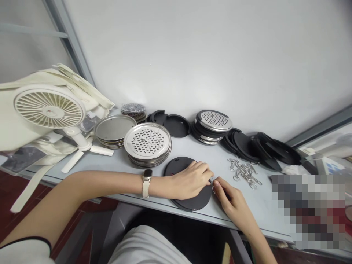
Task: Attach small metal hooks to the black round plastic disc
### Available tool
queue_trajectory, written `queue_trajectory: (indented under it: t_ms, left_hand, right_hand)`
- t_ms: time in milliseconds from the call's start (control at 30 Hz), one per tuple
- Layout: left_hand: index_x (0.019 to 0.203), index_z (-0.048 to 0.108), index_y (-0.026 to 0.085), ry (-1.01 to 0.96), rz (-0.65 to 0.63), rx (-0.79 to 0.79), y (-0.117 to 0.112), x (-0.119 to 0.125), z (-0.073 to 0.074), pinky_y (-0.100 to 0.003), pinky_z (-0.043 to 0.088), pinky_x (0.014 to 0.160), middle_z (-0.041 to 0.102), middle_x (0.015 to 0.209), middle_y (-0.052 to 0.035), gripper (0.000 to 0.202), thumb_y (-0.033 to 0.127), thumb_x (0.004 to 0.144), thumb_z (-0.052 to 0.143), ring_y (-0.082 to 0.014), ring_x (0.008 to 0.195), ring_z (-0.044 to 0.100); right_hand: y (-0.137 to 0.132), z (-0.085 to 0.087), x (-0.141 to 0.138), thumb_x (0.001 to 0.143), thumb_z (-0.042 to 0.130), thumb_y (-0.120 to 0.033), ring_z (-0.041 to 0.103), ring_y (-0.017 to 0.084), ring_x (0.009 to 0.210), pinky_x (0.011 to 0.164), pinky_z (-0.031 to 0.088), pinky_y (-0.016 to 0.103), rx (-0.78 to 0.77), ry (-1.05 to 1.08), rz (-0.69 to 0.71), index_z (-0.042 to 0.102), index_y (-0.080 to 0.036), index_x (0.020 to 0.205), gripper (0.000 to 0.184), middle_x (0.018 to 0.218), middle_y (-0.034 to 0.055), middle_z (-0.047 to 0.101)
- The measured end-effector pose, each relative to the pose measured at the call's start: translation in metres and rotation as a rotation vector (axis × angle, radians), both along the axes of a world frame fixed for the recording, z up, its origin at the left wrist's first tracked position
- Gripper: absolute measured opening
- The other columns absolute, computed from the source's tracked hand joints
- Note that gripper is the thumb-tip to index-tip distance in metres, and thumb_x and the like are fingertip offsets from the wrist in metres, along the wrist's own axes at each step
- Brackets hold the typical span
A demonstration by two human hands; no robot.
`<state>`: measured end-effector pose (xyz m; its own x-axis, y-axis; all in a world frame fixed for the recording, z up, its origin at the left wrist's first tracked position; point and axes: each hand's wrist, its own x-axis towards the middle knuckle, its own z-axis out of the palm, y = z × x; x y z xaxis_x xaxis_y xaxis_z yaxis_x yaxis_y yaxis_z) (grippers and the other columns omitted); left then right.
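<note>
A black round plastic disc (192, 200) lies near the table's front edge, in front of me. My left hand (189, 181) rests across its top, fingers curled over its right side and gripping it. Just right of the disc, my right hand (231, 198) pinches a small metal hook (213, 188) with a ring end, against the disc's edge. A loose pile of similar metal hooks (244, 172) lies beyond my right hand. Behind the disc stands a stack of round metal grater plates (150, 143), the top one pierced with slots.
Left of the graters is a stack of plain metal discs (115, 128). Black round holders (176, 125) lie by the wall; more holders (244, 145) lean in a row at right. A stack with a grater (214, 121) stands between. A white fan (49, 108) is at left.
</note>
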<state>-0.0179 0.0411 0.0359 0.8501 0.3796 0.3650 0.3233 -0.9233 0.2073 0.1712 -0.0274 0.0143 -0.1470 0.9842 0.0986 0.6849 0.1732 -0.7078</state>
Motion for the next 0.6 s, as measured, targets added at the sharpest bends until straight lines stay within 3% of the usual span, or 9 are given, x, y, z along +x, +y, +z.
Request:
queue_trajectory:
  t_ms: [600]
  left_hand:
    - [0.112, 0.05, 0.01, -0.024, -0.039, -0.013, 0.0007, -0.0009, 0.0001, -0.033, 0.037, 0.089, 0.055, 0.102, -0.011, 0.019, 0.012, 0.094, 0.043, -0.0223, 0.098, 0.05]
  right_hand:
    - [0.0016, -0.0011, -0.0005, 0.099, 0.038, -0.04, 0.038, 0.012, 0.057, 0.054, 0.032, 0.022, 0.015, -0.008, 0.027, 0.043, -0.02, 0.073, 0.033, 0.063, -0.0038, 0.04]
